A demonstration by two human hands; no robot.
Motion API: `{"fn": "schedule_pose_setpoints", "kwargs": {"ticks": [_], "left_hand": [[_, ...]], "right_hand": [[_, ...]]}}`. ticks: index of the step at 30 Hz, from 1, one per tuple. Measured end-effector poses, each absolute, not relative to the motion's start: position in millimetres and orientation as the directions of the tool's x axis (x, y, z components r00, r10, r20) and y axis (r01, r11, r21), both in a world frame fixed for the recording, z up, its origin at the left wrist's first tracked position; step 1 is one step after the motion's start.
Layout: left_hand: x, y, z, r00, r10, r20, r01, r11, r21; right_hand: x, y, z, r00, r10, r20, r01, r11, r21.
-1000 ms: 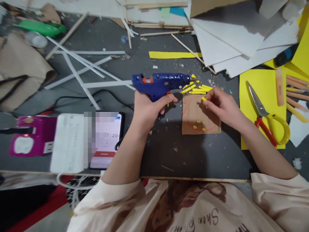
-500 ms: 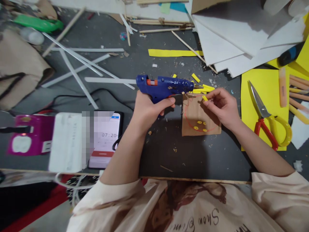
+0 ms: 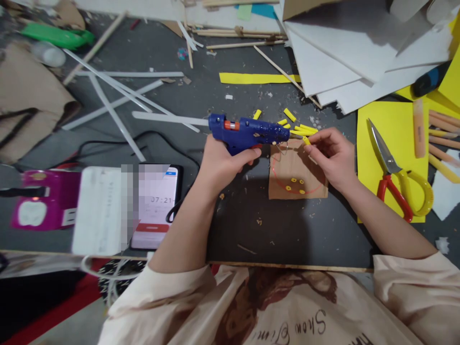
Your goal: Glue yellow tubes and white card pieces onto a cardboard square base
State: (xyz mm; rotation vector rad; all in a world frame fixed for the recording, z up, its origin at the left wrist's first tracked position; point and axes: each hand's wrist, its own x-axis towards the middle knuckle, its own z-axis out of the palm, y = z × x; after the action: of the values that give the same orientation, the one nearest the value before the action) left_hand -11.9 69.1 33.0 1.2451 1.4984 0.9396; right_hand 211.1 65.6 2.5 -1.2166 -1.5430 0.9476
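Note:
My left hand [image 3: 230,165] is wrapped round the grip of a blue hot glue gun [image 3: 257,132], with a long glue stick [image 3: 168,118] sticking out of its back. Between thumb and fingers, my right hand [image 3: 332,158] pinches a small rolled yellow paper tube [image 3: 306,141]. The gun's nozzle points right, at or very close to the tube's end. Below both lies a square of brown cardboard [image 3: 280,165] with a red curved line drawn on it. Several short yellow rolls [image 3: 294,180] stand on its lower part. More loose yellow rolls [image 3: 289,115] lie just beyond the cardboard.
Scissors [image 3: 390,172] rest on yellow paper [image 3: 366,143] at right. White sheets [image 3: 345,67] are piled at back right. Glue sticks [image 3: 111,108], a green cutter [image 3: 57,36] and a brown paper piece [image 3: 32,105] lie left. A phone [image 3: 154,211] sits near the front edge.
The glue gun has moved slightly right, bringing its nozzle to the paper tube's end. My right hand has raised the tube a little and still pinches it.

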Motion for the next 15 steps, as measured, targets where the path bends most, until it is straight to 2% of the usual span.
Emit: {"fn": "schedule_pose_setpoints", "kwargs": {"ticks": [11,15], "left_hand": [[-11.5,68.7,33.5,-0.037,0.98,-0.193,0.286,0.196,0.938],[-14.1,68.9,29.6,-0.064,0.983,-0.173,0.382,0.184,0.905]], "right_hand": [[211.3,66.0,2.1,-0.089,0.968,0.233,0.278,0.249,-0.928],[211.5,65.8,2.7,-0.094,0.968,0.233,0.293,0.251,-0.923]]}}
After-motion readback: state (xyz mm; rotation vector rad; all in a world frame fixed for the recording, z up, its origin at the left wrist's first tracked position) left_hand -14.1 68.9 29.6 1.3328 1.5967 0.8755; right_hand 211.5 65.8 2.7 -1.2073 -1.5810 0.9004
